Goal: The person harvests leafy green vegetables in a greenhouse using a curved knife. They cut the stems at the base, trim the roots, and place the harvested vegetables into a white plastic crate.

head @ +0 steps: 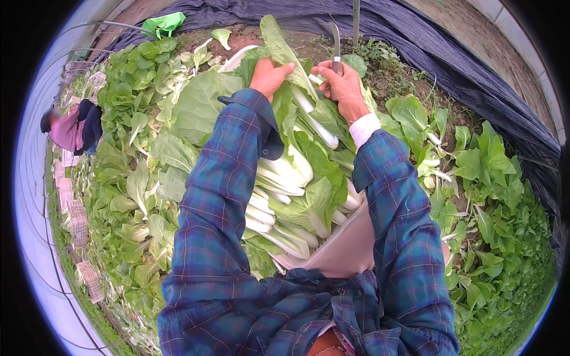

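Observation:
My left hand (270, 78) is at the far end of a heaped crate, its thumb against an upright leaf (281, 46) of a leafy green; leaves hide its fingers. In my right hand (342, 86) is a small sickle (336, 42) with a wooden handle, its curved blade pointing up and away from me. Between my forearms, several heads of pale-stemmed leafy greens (289, 167) lie piled in the pink plastic crate (352, 249). One white-stemmed stalk (323, 131) lies across the top of the pile, below my hands.
Leafy greens (485, 231) grow on the right, and loose leaves (140, 187) cover the ground on the left. A person (73, 127) crouches at far left near pink crates (78, 222). Dark sheeting (423, 53) runs along the back, with a post (356, 22) and a green bag (164, 23).

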Demonstrator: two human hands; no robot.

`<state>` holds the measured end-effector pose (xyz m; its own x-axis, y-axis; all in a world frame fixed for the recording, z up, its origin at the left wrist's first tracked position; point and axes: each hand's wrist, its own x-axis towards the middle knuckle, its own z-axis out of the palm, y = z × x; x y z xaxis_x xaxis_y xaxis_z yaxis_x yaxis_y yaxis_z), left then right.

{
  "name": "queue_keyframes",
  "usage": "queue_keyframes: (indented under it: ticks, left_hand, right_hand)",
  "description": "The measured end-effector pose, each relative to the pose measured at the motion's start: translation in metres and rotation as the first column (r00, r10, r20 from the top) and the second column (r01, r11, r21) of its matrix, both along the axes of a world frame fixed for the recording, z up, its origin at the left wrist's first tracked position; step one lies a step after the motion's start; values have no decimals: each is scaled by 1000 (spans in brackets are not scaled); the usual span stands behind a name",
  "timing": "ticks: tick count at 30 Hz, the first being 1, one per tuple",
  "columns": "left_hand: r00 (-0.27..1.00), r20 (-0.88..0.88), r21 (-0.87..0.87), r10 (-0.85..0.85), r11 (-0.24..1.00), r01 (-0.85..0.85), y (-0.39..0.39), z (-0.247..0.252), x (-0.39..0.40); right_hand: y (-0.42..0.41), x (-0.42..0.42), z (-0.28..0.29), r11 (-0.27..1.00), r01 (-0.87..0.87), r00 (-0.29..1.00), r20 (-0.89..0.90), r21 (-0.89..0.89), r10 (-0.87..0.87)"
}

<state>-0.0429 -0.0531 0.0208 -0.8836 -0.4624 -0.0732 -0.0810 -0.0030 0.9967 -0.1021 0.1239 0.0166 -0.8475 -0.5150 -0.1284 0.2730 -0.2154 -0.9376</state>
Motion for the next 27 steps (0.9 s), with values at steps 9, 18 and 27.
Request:
queue_keyframes:
  ticks: [9,18,27]
  left_hand:
    - [977,-172,315,-126,933,176,-7,25,29]
    - [980,-161,217,-116,965,149,-12,22,28]
    - [984,-168,339,-63,933,117,-17,26,34]
  right_hand:
    - [28,-7,22,922,-335,939,-15,195,345]
    - [28,7,24,935,-315,947,-14,160,321]
    - [25,12,24,951,-260,963,-28,166,269]
